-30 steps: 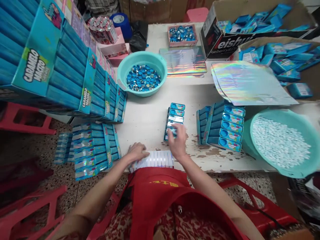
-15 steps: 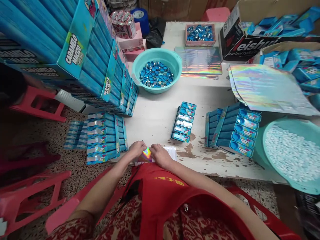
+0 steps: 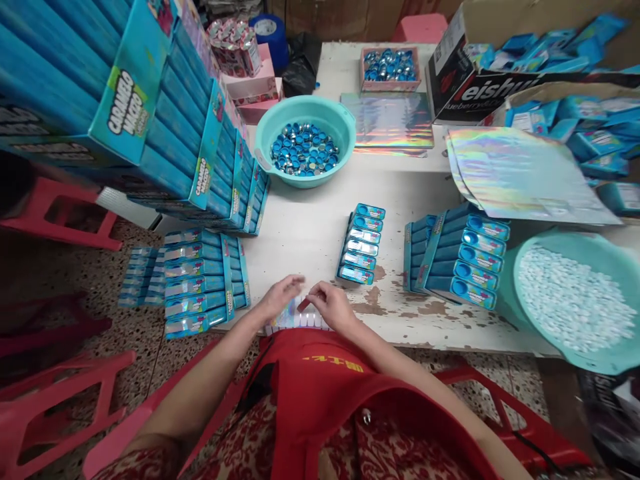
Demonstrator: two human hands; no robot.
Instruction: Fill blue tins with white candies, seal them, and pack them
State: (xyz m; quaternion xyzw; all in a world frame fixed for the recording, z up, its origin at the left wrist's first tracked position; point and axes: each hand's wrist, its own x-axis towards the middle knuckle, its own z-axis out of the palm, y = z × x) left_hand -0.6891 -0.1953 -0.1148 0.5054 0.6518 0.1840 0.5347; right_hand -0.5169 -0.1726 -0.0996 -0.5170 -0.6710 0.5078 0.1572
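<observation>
At the table's front edge, my right hand [image 3: 331,305] pinches a small dark red strip [image 3: 303,305], which looks like a sticker. My left hand [image 3: 284,295] is just left of it, fingers stretched and apart, slightly blurred, with nothing visible in them. Under both hands lies a shiny sheet with pale rectangles [image 3: 300,320], partly covered by the hands and the red apron. Beyond my right hand stands a short row of blue slim boxes [image 3: 361,248] with shiny tops. Left of my left hand is a stacked display of blue boxes [image 3: 197,283].
A tall stack of "Caramelo Macizo" cartons [image 3: 200,167] rises at left. Behind are a teal basin of blue caps [image 3: 305,179] and holographic sheets [image 3: 385,117]. At right stand more blue boxes [image 3: 453,257], loose sheets [image 3: 525,173] and a basin of white pieces [image 3: 523,333].
My hands have drawn apart from the shiny piece between them. The left has opened; the right has moved slightly right with the small strip. The view has shifted a little.
</observation>
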